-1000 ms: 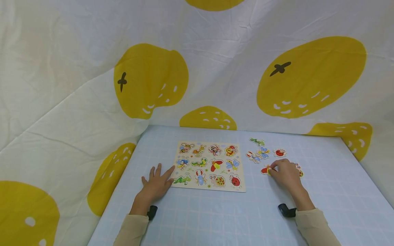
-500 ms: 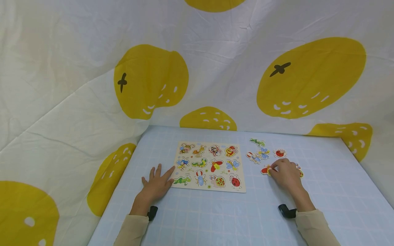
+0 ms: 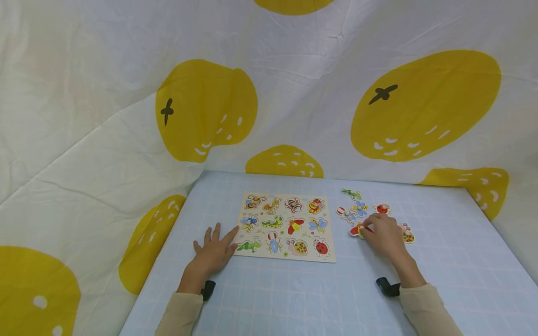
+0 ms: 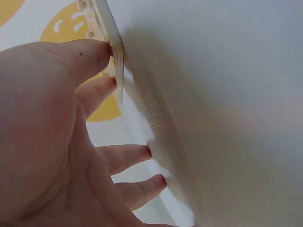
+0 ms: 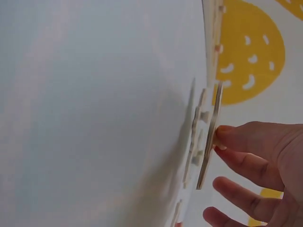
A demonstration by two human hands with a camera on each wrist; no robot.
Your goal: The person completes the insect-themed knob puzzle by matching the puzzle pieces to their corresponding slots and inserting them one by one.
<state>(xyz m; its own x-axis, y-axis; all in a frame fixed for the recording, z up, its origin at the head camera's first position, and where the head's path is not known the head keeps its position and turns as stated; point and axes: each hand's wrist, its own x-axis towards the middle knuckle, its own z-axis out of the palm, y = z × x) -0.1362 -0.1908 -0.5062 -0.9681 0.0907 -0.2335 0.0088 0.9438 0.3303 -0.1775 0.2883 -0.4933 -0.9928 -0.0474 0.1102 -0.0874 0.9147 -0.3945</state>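
Note:
My right hand (image 3: 386, 235) pinches a red-winged insect puzzle piece (image 3: 356, 230) with thumb and finger. In the right wrist view this thin wooden piece (image 5: 208, 156) is up off the table, held by its small knob. Left of it lies the wooden insect puzzle board (image 3: 332, 256), printed with rows of bugs. My left hand (image 3: 213, 252) lies with fingers spread at the board's lower left corner. The left wrist view has the thumb (image 4: 90, 54) and a finger touching the board's edge, other fingertips on the table.
Loose knobbed pieces lie right of the board: a green grasshopper (image 3: 351, 193), a blue beetle (image 3: 346, 214), a blue-winged bee (image 3: 360, 208) and a ladybird (image 3: 382, 208). A snail piece (image 3: 407, 235) is partly behind the right hand. Fruit-patterned cloth (image 3: 294, 93) hangs behind the table.
My right hand has shifted a little left with the red-winged piece, uncovering more of the snail piece. My left hand and the board have stayed put.

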